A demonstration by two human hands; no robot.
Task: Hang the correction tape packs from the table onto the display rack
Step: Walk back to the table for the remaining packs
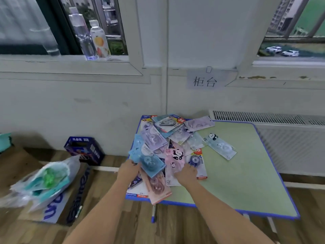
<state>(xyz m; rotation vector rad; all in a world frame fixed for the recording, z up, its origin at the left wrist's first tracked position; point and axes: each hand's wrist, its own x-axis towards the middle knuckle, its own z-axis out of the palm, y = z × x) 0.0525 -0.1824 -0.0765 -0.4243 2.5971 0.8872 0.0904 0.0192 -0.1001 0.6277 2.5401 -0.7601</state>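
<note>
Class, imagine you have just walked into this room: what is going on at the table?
A person stands over a low green table with a heap of correction tape packs piled at its left end. The left hand grips a blue pack at the near edge of the heap, while the right hand rests on a pink panda pack. One pale blue pack lies apart from the heap. No display rack is in view.

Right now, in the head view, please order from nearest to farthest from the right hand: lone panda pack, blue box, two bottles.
From the right hand:
1. Lone panda pack, on the table, to the right.
2. Blue box, on the floor, to the left.
3. Two bottles, on the windowsill.
</note>
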